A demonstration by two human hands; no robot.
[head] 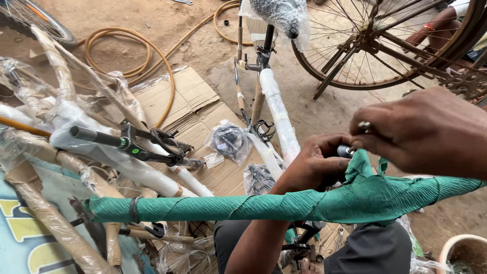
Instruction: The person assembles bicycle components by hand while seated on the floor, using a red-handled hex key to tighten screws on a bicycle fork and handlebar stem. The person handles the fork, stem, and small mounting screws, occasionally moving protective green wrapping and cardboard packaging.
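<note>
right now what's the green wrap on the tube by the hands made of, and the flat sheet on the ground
The green wrap looks like crinkled crepe paper: matte, finely ribbed, wound in overlapping spirals. The flat sheet looks like brown corrugated cardboard, with visible ribbing and fold lines. The left hand grips the wrap's loose end; the right hand pinches a small metal part.

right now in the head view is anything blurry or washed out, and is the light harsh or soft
Head view: soft, even daylight with only faint shadows on the dirt; the right hand close to the lens looks slightly soft, as does the left hand; the green-wrapped tube is fairly sharp; the plastic wrap at top glares pale; straight tubes bow somewhat toward the frame edges.
</note>
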